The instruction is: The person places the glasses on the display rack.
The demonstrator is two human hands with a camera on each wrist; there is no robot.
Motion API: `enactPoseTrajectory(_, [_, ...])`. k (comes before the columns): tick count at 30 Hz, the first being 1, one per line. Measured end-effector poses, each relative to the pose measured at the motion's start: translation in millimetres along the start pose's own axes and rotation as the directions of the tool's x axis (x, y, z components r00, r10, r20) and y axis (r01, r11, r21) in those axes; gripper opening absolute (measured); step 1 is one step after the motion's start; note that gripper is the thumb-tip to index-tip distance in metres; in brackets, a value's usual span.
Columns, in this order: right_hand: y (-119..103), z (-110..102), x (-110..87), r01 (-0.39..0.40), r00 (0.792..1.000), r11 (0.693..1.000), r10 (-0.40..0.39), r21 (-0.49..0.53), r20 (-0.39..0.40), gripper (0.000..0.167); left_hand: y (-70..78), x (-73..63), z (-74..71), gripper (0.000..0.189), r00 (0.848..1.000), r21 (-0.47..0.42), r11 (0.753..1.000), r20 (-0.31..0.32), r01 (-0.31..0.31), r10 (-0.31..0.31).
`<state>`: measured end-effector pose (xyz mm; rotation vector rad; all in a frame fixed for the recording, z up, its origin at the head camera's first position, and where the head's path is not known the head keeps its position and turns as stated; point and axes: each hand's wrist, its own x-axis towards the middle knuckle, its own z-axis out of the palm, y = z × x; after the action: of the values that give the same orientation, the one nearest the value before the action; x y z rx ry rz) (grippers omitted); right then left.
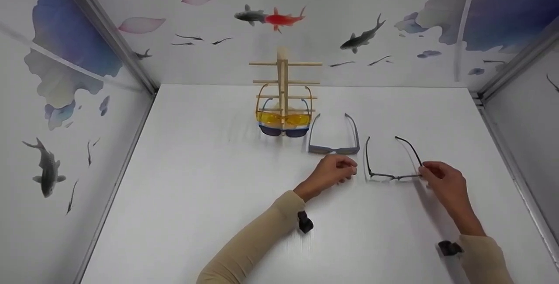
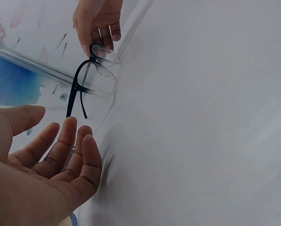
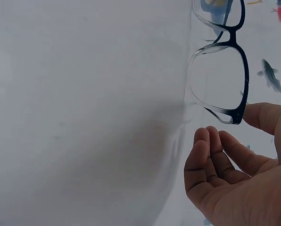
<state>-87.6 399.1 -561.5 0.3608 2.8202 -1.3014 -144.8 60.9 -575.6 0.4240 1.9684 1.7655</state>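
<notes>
Black-framed eyeglasses with clear lower rims (image 1: 395, 176) stand at the right, temples unfolded toward the back wall. My right hand (image 1: 446, 184) pinches them at the right hinge corner; in the right wrist view the thumb is at that corner (image 3: 238, 115) of the frame. My left hand (image 1: 328, 173) holds nothing, its fingers loosely bent, between those eyeglasses and a grey pair of sunglasses (image 1: 334, 150). In the left wrist view the left fingers (image 2: 70, 155) are spread apart below the eyeglasses. The grey pair sits just beyond the left fingertips, temples unfolded.
A wooden display rack (image 1: 283, 74) with several crossbars stands at the back middle. Yellow-lensed glasses (image 1: 298, 119) and blue dark-lensed sunglasses (image 1: 270, 131) hang on its lower bars. Printed walls enclose the white table (image 1: 196, 188) at the back and both sides.
</notes>
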Motion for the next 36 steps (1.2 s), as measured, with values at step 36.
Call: enactPoseTrajectory(36, [3.4, 3.6, 0.7, 0.003, 1.000, 0.999, -0.002, 0.036, -0.014, 0.050, 3.3, 18.0, 29.4, 0.015, 0.997, -0.115, 0.991, -0.032, 0.070, -0.074])
